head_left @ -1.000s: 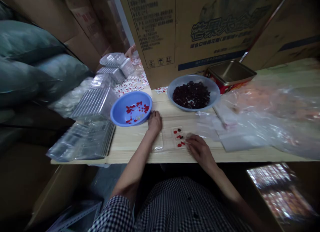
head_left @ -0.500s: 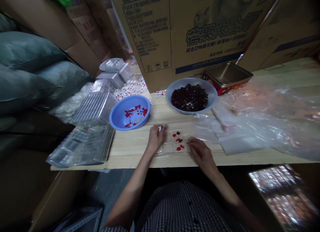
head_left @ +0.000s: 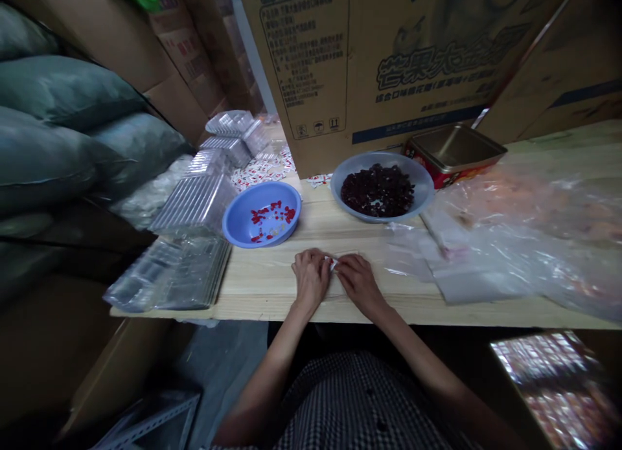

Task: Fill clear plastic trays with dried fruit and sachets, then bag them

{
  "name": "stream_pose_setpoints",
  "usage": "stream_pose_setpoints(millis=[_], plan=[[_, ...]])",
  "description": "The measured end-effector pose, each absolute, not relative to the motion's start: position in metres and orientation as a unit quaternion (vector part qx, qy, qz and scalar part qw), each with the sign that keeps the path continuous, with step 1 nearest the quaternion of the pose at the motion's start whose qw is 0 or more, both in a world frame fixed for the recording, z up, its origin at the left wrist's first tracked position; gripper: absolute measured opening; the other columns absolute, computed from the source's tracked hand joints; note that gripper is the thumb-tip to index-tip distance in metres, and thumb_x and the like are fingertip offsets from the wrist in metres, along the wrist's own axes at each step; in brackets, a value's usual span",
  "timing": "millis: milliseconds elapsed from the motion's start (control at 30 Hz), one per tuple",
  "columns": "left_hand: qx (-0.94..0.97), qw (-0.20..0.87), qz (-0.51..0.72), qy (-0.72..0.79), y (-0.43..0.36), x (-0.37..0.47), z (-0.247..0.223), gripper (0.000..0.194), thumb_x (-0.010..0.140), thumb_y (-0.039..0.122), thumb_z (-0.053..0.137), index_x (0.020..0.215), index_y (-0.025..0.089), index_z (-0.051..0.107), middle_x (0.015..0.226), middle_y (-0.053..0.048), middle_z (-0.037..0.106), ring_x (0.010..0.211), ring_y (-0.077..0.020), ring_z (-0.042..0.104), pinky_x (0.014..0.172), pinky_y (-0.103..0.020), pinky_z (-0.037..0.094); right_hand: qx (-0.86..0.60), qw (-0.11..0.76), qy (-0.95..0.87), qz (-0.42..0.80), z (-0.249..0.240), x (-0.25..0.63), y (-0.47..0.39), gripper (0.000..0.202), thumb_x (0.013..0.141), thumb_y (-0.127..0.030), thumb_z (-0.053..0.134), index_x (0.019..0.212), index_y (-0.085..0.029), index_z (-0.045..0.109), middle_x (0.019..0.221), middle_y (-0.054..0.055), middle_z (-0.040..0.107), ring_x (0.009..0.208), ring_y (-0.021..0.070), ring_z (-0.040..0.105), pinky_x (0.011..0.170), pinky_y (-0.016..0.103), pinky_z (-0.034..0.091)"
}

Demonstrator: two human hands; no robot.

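Between my two hands is a small white and red packet (head_left: 332, 263), pinched by the fingers of both. My left hand (head_left: 311, 275) is closed on its left side, and my right hand (head_left: 358, 281) is closed on its right side. Beneath them lies a clear plastic tray, mostly hidden by the hands. Behind my left hand stands a blue bowl (head_left: 233, 225) with small red pieces (head_left: 289, 214) inside. A pale translucent bowl (head_left: 424, 201) holding dark pieces (head_left: 376, 190) is beyond my right hand.
Stacked clear trays (head_left: 194, 269) sit on the table's left, with white and red packets (head_left: 262, 170) scattered behind. A red tin (head_left: 451, 168) stands at the back right. Plastic bags (head_left: 515, 256) cover the right side. A large cardboard box (head_left: 369, 126) rises behind.
My right hand has moved left to meet my left hand, and both now touch the small packet. The tray with red and dark pieces is now mostly covered. The view has shifted slightly.
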State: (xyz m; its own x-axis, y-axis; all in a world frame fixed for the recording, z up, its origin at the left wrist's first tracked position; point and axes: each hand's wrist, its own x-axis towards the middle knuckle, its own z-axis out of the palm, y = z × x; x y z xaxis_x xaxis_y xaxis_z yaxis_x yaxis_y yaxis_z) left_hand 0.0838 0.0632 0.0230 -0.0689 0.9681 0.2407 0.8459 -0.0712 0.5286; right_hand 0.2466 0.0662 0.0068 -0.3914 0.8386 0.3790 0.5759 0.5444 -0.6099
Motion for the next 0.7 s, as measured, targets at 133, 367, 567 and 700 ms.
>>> stream_pose_setpoints(millis=[133,367,567,700], plan=[[0.664,0.118,0.308,0.671,0.059,0.079,0.021,0.023,0.097,0.034,0.050,0.104,0.022,0.068,0.101,-0.009,0.067,0.099,-0.0249,0.056,0.087,-0.040,0.042,-0.448,0.335,-0.812,0.166,0.004,0.243,0.065,0.023,0.095,-0.016,0.052,0.109,-0.021,0.069,0.120,0.010,0.063,0.117,0.0270,0.051,0.103,0.048,0.039],[0.637,0.201,0.324,0.670,0.065,0.073,0.029,0.015,0.095,0.024,0.048,0.088,0.020,0.061,0.081,-0.003,0.067,0.076,-0.0176,0.061,0.072,-0.029,0.043,-0.463,0.347,-0.800,0.160,0.000,0.249,0.066,0.029,0.096,-0.026,0.055,0.122,-0.021,0.066,0.133,0.013,0.058,0.129,0.0287,0.047,0.107,0.050,0.038],[0.658,0.203,0.335,0.643,0.062,0.074,0.024,0.015,0.095,0.022,0.046,0.092,0.020,0.060,0.085,-0.004,0.066,0.080,-0.0178,0.061,0.075,-0.030,0.046,-0.400,0.273,-0.868,0.105,-0.006,0.248,0.060,0.049,0.092,-0.029,0.064,0.140,-0.031,0.054,0.154,0.008,0.045,0.148,0.0348,0.026,0.114,0.066,0.023],[0.672,0.131,0.369,0.628,0.110,0.077,0.022,0.020,0.096,0.018,0.042,0.100,0.019,0.061,0.098,-0.008,0.066,0.095,-0.0202,0.060,0.088,-0.034,0.047,-0.416,0.319,-0.845,0.102,-0.003,0.252,0.062,0.051,0.095,-0.032,0.061,0.144,-0.029,0.049,0.154,0.011,0.043,0.146,0.0328,0.031,0.114,0.064,0.027]])
